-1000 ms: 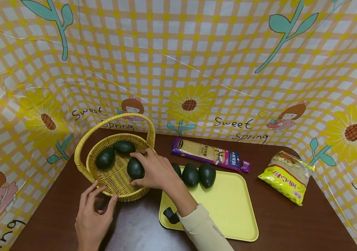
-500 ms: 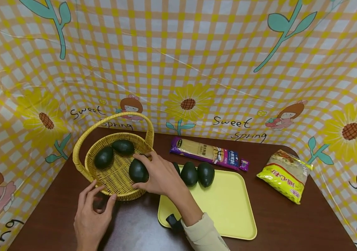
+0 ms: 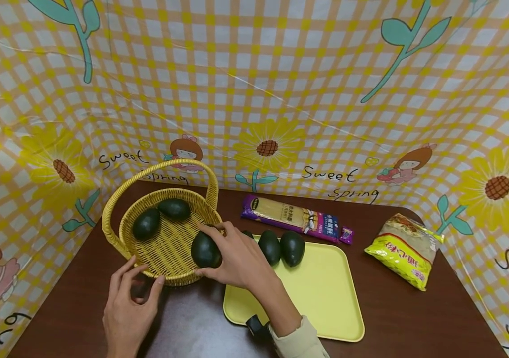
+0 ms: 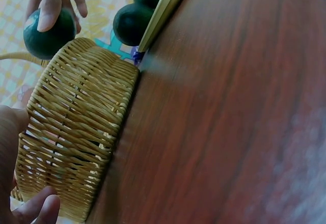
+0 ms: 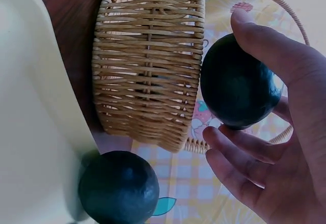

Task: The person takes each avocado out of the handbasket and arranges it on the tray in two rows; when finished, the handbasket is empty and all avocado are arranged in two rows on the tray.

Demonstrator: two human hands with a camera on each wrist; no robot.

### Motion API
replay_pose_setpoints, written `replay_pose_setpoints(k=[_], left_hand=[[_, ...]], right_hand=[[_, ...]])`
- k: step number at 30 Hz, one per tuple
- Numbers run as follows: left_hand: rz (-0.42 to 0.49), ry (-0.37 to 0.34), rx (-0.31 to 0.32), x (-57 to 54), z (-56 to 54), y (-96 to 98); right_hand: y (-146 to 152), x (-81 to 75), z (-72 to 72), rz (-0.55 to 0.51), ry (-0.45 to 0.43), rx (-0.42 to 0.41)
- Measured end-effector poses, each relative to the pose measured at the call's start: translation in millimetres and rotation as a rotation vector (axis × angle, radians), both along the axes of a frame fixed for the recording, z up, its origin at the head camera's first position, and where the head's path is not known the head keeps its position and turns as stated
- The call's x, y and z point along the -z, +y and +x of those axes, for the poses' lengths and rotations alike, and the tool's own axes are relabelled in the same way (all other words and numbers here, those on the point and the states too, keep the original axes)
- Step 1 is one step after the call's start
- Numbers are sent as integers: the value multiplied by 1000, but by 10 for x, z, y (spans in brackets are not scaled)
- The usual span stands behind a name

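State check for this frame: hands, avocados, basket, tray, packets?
right hand: grips held avocado above basket rim
left hand: touches basket front wall
basket avocados: two, lying inside
tray: flat, avocados at far edge
noodle packet: sealed, lying flat
yellow bag: lying flat

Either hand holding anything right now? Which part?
The right hand grips a dark green avocado round its sides, thumb opposite fingers, at the woven yellow basket's rim. The left hand holds nothing; its fingertips touch the basket's outer wall.
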State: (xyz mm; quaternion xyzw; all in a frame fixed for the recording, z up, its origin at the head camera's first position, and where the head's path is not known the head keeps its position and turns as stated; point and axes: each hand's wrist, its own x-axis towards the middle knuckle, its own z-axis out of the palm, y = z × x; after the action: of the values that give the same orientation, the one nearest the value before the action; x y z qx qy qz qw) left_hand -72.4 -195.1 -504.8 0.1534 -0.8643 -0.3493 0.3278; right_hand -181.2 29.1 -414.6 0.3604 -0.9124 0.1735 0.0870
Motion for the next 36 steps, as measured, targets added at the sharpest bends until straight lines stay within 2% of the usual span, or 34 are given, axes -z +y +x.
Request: replay_pose_setpoints(k=[14,36], left_hand=[[12,11,10,10,-1,-6],[15,13,15,-7,5,3]], right_hand=[[168,13,98,-19,-13,0],[394,63,206,28,-30,32]])
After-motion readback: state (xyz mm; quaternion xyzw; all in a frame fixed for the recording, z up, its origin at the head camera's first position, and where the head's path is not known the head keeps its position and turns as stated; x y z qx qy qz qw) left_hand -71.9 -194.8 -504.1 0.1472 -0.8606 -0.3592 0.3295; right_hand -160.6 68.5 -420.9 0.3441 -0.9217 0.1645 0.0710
